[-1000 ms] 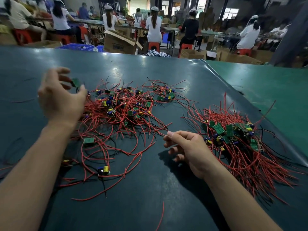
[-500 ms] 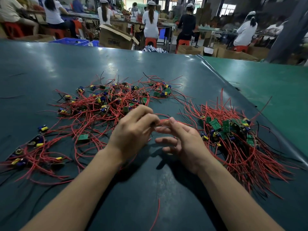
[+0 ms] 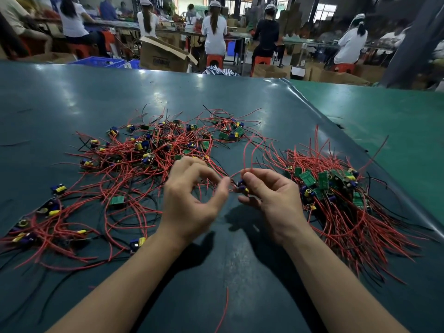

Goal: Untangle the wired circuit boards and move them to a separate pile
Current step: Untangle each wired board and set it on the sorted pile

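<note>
The right hand (image 3: pixel 271 195) pinches a light little circuit board (image 3: pixel 242 185); the left hand (image 3: pixel 192 198) pinches its springy red wire (image 3: pixel 245 152) just beside, likely to snag.

Overhead lights are glaring in pale patches on the dark teal surface (image 3: pixel 72 97). Both hands are casting soft shadows beneath them. Wide-angle distortion is bending the edges; background workers are looking blurred.

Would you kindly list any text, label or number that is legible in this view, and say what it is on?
No text can be read for certain.
Cardboard box behind the table: dark printed word on its side, too blurred to read.
Circuit boards in the sorted pile: any markings are too small to read.
Board in the right hand: no readable marking.
</note>
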Demonstrator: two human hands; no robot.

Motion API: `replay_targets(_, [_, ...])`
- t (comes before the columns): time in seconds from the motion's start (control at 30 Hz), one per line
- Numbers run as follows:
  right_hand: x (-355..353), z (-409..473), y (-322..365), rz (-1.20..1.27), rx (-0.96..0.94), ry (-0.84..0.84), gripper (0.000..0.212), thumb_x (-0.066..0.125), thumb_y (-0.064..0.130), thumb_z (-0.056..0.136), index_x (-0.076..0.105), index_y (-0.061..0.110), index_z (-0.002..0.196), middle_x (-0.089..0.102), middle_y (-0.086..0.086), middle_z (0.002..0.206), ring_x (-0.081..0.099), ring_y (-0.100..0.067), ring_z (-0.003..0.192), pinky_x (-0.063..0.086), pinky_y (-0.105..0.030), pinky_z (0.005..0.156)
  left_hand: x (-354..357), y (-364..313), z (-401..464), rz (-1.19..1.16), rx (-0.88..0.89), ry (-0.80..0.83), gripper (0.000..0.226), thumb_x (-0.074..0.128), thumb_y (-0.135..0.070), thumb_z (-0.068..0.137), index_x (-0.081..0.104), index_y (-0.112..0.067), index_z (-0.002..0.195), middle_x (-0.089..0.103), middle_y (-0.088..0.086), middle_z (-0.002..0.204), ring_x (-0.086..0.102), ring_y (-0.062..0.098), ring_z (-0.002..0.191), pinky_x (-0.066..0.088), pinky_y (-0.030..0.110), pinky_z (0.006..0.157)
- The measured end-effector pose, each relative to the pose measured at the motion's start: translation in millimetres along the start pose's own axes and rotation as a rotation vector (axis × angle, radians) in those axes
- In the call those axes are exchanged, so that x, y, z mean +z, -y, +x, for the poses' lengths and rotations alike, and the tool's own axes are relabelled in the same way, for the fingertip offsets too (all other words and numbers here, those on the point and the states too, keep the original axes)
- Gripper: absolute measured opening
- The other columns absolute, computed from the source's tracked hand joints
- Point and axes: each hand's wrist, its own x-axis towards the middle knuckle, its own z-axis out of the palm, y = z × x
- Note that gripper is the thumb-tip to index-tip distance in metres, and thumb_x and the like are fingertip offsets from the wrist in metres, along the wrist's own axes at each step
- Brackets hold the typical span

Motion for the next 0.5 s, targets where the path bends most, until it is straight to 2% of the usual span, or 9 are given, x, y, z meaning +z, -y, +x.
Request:
replay_targets(0.03, [-1, 0, 1, 0.012, -0.015, -0.007, 0.007, 0.065, 0.003, 0.085, 0.071, 0.007, 0.084, 0.072, -0.004, 0.074, 0.070, -0.014, 0.068, 0.056, -0.023, 0.055, -1, -1, 1, -0.023, -0.104, -0.021, 0.023, 0.070, -0.031, 0.085, 0.062, -0.016, 0.068, 0.058, -0.002, 0.073, 0.056, 0.012, 0.069, 0.045, 0.026, 0.067])
replay_targets(0.1, [-1, 0, 2, 0.041, -0.036, 0.017, 0.004, 0.067, 0.008, 0.079, 0.071, 0.008, 0.081, 0.071, -0.004, 0.072, 0.069, -0.015, 0.069, 0.057, -0.025, 0.057, 0, -6, 3, -0.182, -0.390, 0.093, 0.037, 0.066, -0.047, 0.089, 0.067, -0.016, 0.068, 0.061, -0.005, 0.060, 0.055, 0.008, 0.055, 0.043, 0.024, 0.055])
replay_targets(0.13, [-1, 0, 1, 0.046, -0.049, 0.039, 0.006, 0.067, 0.010, 0.077, 0.069, 0.007, 0.082, 0.070, -0.004, 0.073, 0.069, -0.015, 0.069, 0.058, -0.026, 0.059, 2, -8, 3, -0.263, -0.514, 0.181, 0.037, 0.065, -0.049, 0.087, 0.071, -0.017, 0.072, 0.062, -0.004, 0.056, 0.055, 0.006, 0.050, 0.043, 0.021, 0.052])
replay_targets(0.2, [1, -2, -1, 0.003, -0.060, 0.089, 0.006, 0.066, 0.008, 0.081, 0.066, 0.005, 0.085, 0.070, -0.003, 0.076, 0.069, -0.013, 0.073, 0.059, -0.027, 0.062, 7, -11, 1, -0.389, -0.625, 0.282, 0.022, 0.063, -0.037, 0.087, 0.073, -0.018, 0.081, 0.066, -0.008, 0.058, 0.058, 0.003, 0.049, 0.044, 0.015, 0.049])
replay_targets(0.27, [3, -3, -4, -0.125, -0.090, 0.099, 0.004, 0.063, 0.002, 0.089, 0.064, 0.006, 0.088, 0.070, -0.002, 0.081, 0.068, -0.012, 0.077, 0.058, -0.028, 0.066, 10, -11, 1, -0.495, -0.657, 0.239, 0.010, 0.065, -0.017, 0.090, 0.074, -0.017, 0.090, 0.073, -0.005, 0.071, 0.064, 0.005, 0.061, 0.050, 0.015, 0.055])
replay_targets(0.37, [4, -3, -5, -0.227, -0.141, 0.046, 0.006, 0.062, 0.006, 0.093, 0.063, 0.011, 0.090, 0.072, -0.003, 0.089, 0.069, -0.014, 0.083, 0.059, -0.034, 0.074, 11, -8, 2, -0.674, -0.788, 0.141, 0.012, 0.064, -0.006, 0.089, 0.075, -0.009, 0.094, 0.076, 0.010, 0.086, 0.069, 0.015, 0.074, 0.058, 0.022, 0.069])
replay_targets(0.43, [4, -2, -4, -0.190, -0.146, -0.009, 0.003, 0.060, 0.008, 0.094, 0.061, 0.009, 0.092, 0.071, -0.006, 0.091, 0.071, -0.014, 0.082, 0.060, -0.031, 0.068, 12, -9, 2, -0.793, -0.889, 0.060, 0.012, 0.062, -0.007, 0.089, 0.074, -0.004, 0.092, 0.075, 0.014, 0.087, 0.071, 0.020, 0.076, 0.060, 0.027, 0.072])
replay_targets(0.5, [5, -1, -3, -0.091, -0.091, -0.085, 0.005, 0.058, 0.008, 0.096, 0.059, 0.008, 0.091, 0.070, -0.008, 0.087, 0.071, -0.016, 0.073, 0.057, -0.026, 0.055, 11, -8, 4, -0.888, -0.968, -0.015, 0.011, 0.061, -0.007, 0.089, 0.071, -0.002, 0.088, 0.075, 0.013, 0.084, 0.072, 0.022, 0.073, 0.060, 0.027, 0.068])
